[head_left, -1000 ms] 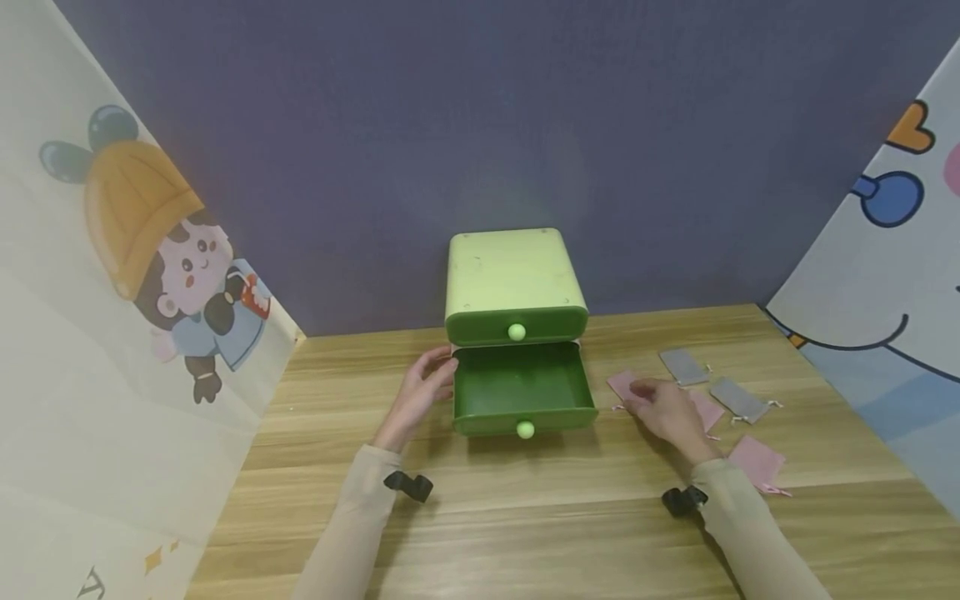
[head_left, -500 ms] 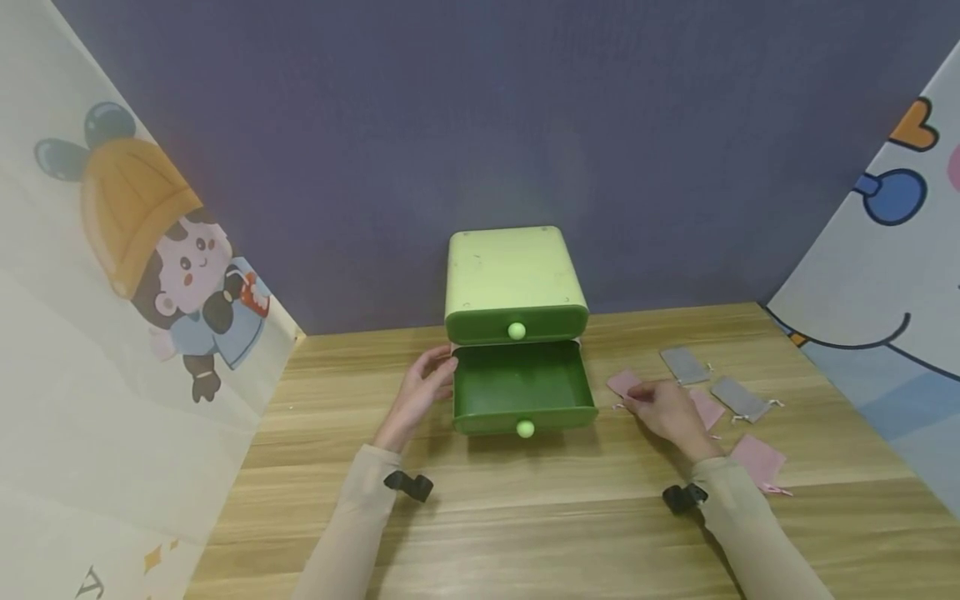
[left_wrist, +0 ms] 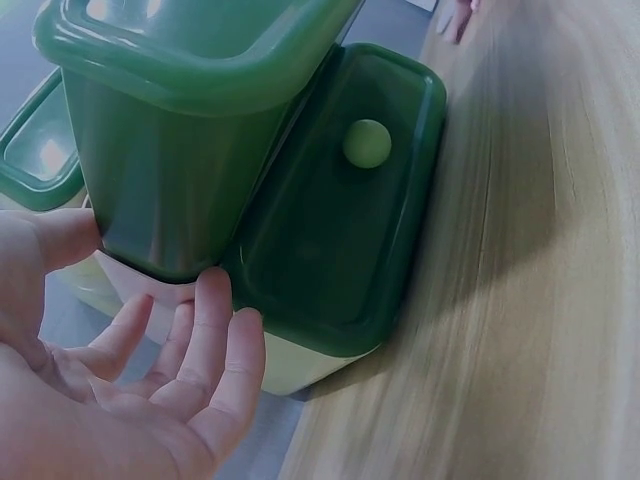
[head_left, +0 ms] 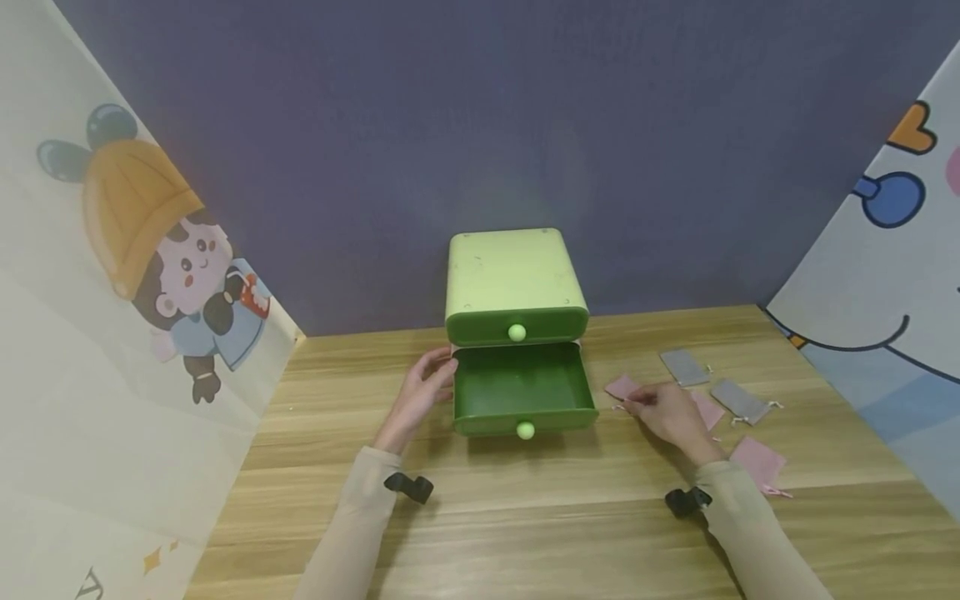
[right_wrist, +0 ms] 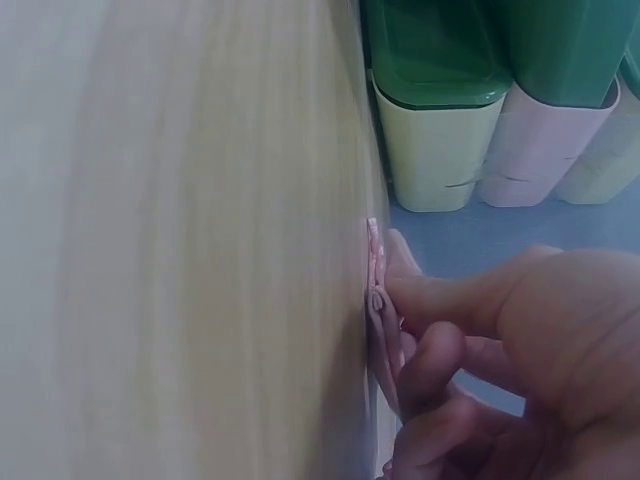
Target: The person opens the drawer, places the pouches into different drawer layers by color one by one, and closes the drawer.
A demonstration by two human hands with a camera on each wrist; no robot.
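Note:
A green-fronted chest of drawers (head_left: pixel 513 271) stands against the back wall, its middle drawer (head_left: pixel 487 425) pulled out with nothing inside. At that drawer's left side is my left hand (head_left: pixel 417 396), fingers spread and loosely bent. In the left wrist view the thumb and fingertips touch the drawer's (left_wrist: pixel 165 190) side and lower edge. My right hand (head_left: pixel 670 414) pinches a small pink drawstring pouch (head_left: pixel 620 387) between thumb and fingers, low at the tabletop. The right wrist view shows the pouch (right_wrist: pixel 380 320) edge-on, partly hidden by the fingers.
Beside the right hand lie two grey drawstring pouches (head_left: pixel 684 367) and two more pink ones, one partly covered by the hand, the other (head_left: pixel 757 461) nearer the forearm. The lower drawer's knob (left_wrist: pixel 367 144) shows under the open drawer. A dark wall (head_left: pixel 375 167) rises behind the table.
The right hand's fingertips have drawn together at the near edge of the pink pouch, and the hand has shifted slightly toward me. The left hand and the drawer have stayed put.

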